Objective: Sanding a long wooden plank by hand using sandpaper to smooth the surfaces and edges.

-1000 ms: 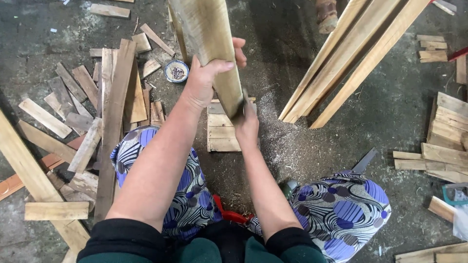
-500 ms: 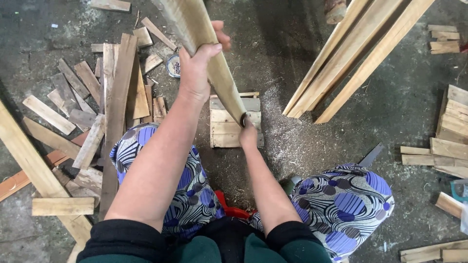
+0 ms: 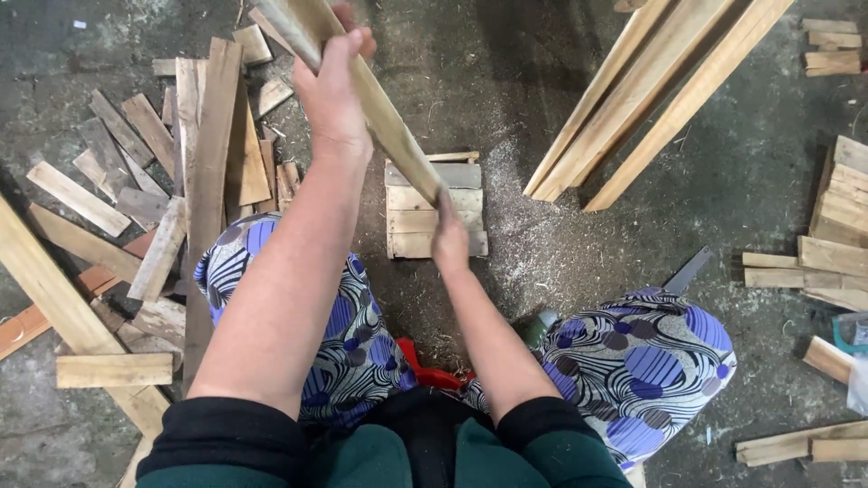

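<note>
While scrap offcuts (image 3: pixel 108 181) and a long dark plank (image 3: pixel 210 181) lie scattered on the floor (image 3: pixel 506 99) at the left, the left hand (image 3: pixel 330 86) is closed high up around a long wooden board (image 3: pixel 380 117), which slants down and to the right. Its lower end sits at the small slatted wooden block (image 3: pixel 434 212) lying on the floor between the knees. There the right hand (image 3: pixel 449 239) grips the board's bottom end, fingers wrapped shut on it; whether the end actually touches the block I cannot tell. To handle this well, I judge the lower hand should pin the end firmly against the block so it does not skid on the sawdust, while the upper hand steers the tilt. Fingers should stay off the underside where board meets block. Further right, a bundle of long pale boards (image 3: pixel 651 99) leans across the floor, and stacked short pieces (image 3: pixel 841 217) lie beyond.
</note>
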